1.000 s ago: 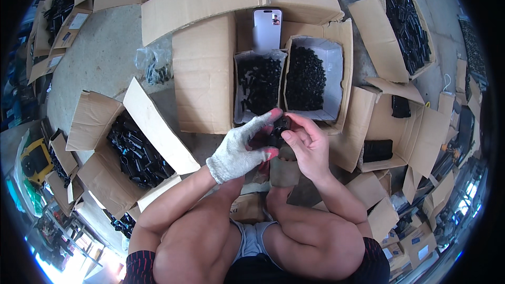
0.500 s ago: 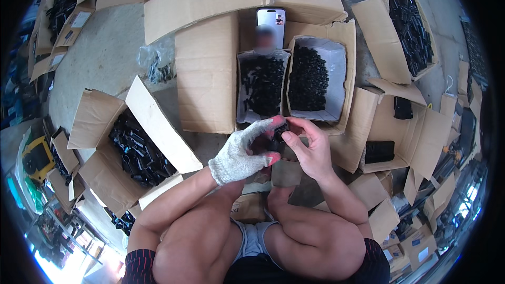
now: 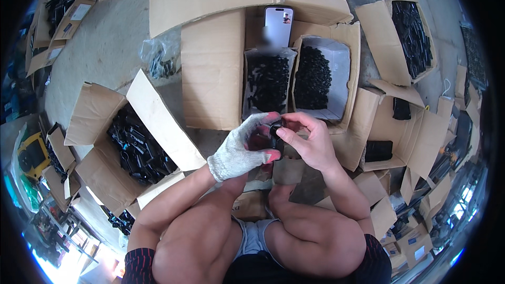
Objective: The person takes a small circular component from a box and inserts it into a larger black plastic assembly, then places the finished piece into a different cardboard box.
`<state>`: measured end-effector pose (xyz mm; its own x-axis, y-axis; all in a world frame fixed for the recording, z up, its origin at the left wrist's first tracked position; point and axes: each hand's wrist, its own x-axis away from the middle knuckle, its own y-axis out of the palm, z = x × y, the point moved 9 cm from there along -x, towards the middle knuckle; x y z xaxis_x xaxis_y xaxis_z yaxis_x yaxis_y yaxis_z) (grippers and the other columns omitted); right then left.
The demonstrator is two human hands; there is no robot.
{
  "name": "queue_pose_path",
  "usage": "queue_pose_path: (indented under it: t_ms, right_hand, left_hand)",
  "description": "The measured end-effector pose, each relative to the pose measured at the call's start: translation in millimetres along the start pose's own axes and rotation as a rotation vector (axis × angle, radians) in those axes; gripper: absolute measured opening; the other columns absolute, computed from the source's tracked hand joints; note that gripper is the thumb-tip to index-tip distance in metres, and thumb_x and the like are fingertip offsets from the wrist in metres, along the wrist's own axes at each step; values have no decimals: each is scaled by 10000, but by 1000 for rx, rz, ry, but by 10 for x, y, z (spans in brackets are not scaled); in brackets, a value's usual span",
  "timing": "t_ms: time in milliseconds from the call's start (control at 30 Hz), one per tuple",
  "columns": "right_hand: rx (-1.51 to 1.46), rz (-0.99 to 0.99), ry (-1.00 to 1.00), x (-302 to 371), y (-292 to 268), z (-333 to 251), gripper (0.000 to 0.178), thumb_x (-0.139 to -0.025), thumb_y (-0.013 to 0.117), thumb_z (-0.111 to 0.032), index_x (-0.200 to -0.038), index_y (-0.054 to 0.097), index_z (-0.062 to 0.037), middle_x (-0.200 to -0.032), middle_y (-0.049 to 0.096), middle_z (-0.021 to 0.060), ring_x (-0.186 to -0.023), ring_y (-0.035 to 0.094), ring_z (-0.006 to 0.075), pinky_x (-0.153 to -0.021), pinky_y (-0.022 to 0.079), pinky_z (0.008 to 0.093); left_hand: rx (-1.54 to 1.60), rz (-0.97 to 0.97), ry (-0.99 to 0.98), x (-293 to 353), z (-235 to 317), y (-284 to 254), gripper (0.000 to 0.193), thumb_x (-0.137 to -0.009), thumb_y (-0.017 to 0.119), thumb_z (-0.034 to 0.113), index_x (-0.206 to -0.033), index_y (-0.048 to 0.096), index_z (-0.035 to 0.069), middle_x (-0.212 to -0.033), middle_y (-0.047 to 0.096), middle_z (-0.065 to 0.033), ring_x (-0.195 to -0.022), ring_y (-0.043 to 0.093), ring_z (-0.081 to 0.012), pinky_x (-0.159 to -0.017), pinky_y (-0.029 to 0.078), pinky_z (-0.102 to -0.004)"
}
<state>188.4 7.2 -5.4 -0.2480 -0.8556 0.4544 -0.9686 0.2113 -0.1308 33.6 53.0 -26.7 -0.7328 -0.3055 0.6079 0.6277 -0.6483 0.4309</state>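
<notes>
Open carton [image 3: 102,179], left of phone [image 3: 280,23] and nearer person: jumbled black parts. Left tray [image 3: 291,68], just in front of phone: loose black pieces. Gloved left hand [image 3: 244,144], nearer person than phone: grip curled round black item [image 3: 276,134]. Bare right hand [image 3: 309,142]: grip pinching same item. Right tray [image 3: 339,73], right of phone: small black pieces heaped leftward. Side carton [image 3: 386,130], farther right of phone: two dark stacks.
</notes>
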Motion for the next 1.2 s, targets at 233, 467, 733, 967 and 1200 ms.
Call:
queue_pose_path:
  t_ms: [233, 467, 733, 967, 1200]
  right_hand:
    - [-12, 40, -13, -325, -7, 0, 359, -943, 772, -240, -1166, 699, 31, -928, 742, 107, -846, 692, 141, -772, 548, 298]
    - [1090, 161, -494, -1372, 479, -119, 160, -870, 641, -72, -1003, 660, 15, -955, 704, 148, -975, 693, 320, -763, 600, 419]
    - [1225, 168, -510, -1597, 784, 88, 205, -848, 624, -64, -1041, 643, 2, -950, 696, 182, -940, 697, 317, -778, 601, 403]
    - [1225, 95, -327, -1438, 747, 29, 334, -790, 687, 13, -1117, 617, 14, -1067, 643, 222, -1039, 653, 355, -857, 577, 419]
    - [635, 81, -284, -939, 331, -163, 251, -868, 662, 18, -1109, 654, -50, -980, 657, 191, -950, 665, 372, -847, 564, 425]
  left_hand:
    - [98, 79, 29, 27, 38, -156, 824, -809, 849, 7, -1510, 435, 136, -1188, 605, -49, -1021, 625, -129, -867, 575, -304]
    - [363, 163, 92, 27, 136, -389, 854, -839, 841, 87, -1544, 373, 201, -1225, 657, -118, -1000, 733, -260, -724, 606, -313]
    - [346, 188, 76, 66, 38, -441, 838, -847, 828, 81, -1541, 376, 211, -1217, 674, -127, -1018, 724, -261, -704, 599, -300]
    - [324, 223, 61, 70, 18, -469, 827, -854, 819, 69, -1539, 376, 198, -1220, 663, -127, -1007, 717, -244, -712, 588, -311]
    - [310, 232, 70, 33, 73, -449, 827, -852, 816, 80, -1541, 372, 188, -1190, 664, -121, -999, 715, -234, -727, 583, -311]
